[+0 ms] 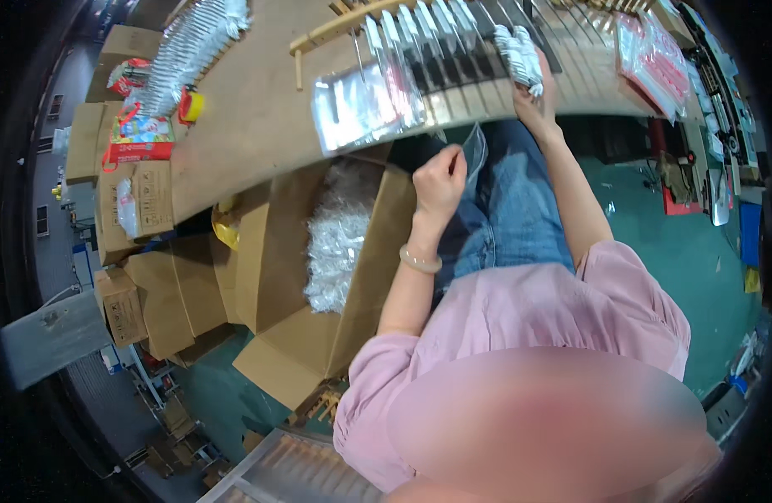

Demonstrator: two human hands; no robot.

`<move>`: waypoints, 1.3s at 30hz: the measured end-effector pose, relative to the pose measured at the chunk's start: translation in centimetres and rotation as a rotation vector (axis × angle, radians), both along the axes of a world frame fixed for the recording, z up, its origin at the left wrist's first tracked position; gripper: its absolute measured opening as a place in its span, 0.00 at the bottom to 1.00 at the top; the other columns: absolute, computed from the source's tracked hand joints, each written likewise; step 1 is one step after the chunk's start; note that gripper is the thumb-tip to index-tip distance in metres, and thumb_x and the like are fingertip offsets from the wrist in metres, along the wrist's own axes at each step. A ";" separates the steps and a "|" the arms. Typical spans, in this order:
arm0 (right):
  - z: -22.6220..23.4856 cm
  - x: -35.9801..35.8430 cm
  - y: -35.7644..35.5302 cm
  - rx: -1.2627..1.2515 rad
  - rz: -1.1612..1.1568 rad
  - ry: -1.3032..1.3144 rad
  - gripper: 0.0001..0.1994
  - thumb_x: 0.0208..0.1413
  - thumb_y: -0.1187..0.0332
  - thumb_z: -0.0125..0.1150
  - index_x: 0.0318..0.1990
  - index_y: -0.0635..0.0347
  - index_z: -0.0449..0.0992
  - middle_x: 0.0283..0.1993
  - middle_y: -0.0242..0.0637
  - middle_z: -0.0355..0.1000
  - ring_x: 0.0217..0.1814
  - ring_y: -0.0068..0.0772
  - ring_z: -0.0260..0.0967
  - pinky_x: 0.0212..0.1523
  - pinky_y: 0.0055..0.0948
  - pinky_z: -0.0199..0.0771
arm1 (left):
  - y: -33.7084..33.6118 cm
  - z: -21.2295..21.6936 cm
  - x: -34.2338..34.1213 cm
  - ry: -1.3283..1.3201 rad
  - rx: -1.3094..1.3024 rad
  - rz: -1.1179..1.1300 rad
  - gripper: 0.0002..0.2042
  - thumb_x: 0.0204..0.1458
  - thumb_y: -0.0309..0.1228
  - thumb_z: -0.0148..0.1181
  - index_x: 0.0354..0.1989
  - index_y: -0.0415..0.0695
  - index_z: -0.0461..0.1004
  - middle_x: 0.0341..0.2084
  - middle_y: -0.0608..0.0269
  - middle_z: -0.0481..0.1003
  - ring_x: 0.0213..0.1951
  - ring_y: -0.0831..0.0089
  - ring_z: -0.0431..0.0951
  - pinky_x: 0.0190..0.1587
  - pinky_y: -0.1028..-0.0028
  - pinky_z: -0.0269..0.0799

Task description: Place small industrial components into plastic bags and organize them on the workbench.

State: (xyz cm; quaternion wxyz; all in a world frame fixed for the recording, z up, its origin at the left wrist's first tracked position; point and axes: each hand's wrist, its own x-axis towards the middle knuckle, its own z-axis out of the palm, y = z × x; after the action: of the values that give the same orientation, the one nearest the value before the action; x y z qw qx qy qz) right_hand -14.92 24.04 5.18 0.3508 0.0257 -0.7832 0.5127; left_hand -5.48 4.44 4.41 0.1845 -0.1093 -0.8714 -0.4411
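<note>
Over my lap, my left hand [439, 181] is closed, pinching the edge of a small clear plastic bag [474, 158]. The bag hangs from the fingers near the table's front edge. My right hand [537, 105] reaches over that edge and grips a bundle of white, cord-like pieces [518, 57]; its exact kind is hard to make out. A stack of flat clear bags [357, 107] lies at the table edge to the left of it. Behind the stack, a wooden rack [327, 40] carries thin metal rods and a row of white pieces.
An open cardboard box [273, 243] with many clear-wrapped pieces [340, 243] stands at my left. Rows of white bundles [193, 54] lie at the table's far left, near a yellow tape roll [191, 106]. Red-printed plastic bags [652, 63] lie at the right.
</note>
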 end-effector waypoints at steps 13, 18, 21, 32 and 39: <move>3.2 5.6 2.5 0.783 0.878 -0.715 0.21 0.46 0.80 0.54 0.51 0.59 0.70 0.38 0.44 0.75 0.42 0.42 0.75 0.46 0.35 0.73 | 3.1 0.0 0.6 0.050 0.036 -0.013 0.04 0.49 0.26 0.58 0.32 0.41 0.77 0.22 0.50 0.76 0.25 0.56 0.78 0.27 0.68 0.73; 4.3 4.6 1.5 0.524 0.885 -1.320 0.18 0.44 0.77 0.57 0.47 0.61 0.70 0.32 0.48 0.75 0.32 0.43 0.75 0.31 0.38 0.74 | 3.7 -0.5 1.1 0.018 0.023 -0.002 0.04 0.49 0.26 0.57 0.31 0.41 0.77 0.22 0.49 0.75 0.24 0.54 0.77 0.26 0.67 0.72; 4.7 5.4 1.1 0.373 0.909 -1.221 0.23 0.43 0.76 0.59 0.51 0.59 0.70 0.34 0.48 0.75 0.31 0.37 0.75 0.29 0.36 0.74 | 3.8 -0.9 1.1 -0.004 0.022 0.016 0.04 0.49 0.26 0.57 0.31 0.41 0.77 0.22 0.49 0.75 0.24 0.54 0.77 0.26 0.66 0.72; 3.7 4.6 2.3 0.792 0.875 -0.782 0.28 0.41 0.72 0.62 0.55 0.55 0.68 0.40 0.50 0.75 0.37 0.48 0.74 0.41 0.40 0.74 | 4.4 -1.0 0.2 0.001 0.096 0.073 0.05 0.50 0.27 0.56 0.31 0.41 0.77 0.20 0.48 0.75 0.23 0.54 0.77 0.25 0.65 0.72; 5.3 4.5 1.2 1.035 0.870 -0.890 0.27 0.42 0.72 0.59 0.55 0.53 0.69 0.41 0.51 0.74 0.41 0.54 0.72 0.46 0.46 0.71 | 5.0 -0.6 0.0 -0.021 0.070 0.025 0.05 0.50 0.27 0.56 0.31 0.40 0.77 0.21 0.49 0.75 0.23 0.54 0.78 0.25 0.66 0.72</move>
State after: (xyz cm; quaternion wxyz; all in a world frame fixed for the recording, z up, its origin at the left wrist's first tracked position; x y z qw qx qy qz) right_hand -10.45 25.24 10.44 -0.2810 0.2804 -0.9074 0.1381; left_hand -5.46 9.45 3.81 0.1845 -0.0871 -0.8586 -0.4702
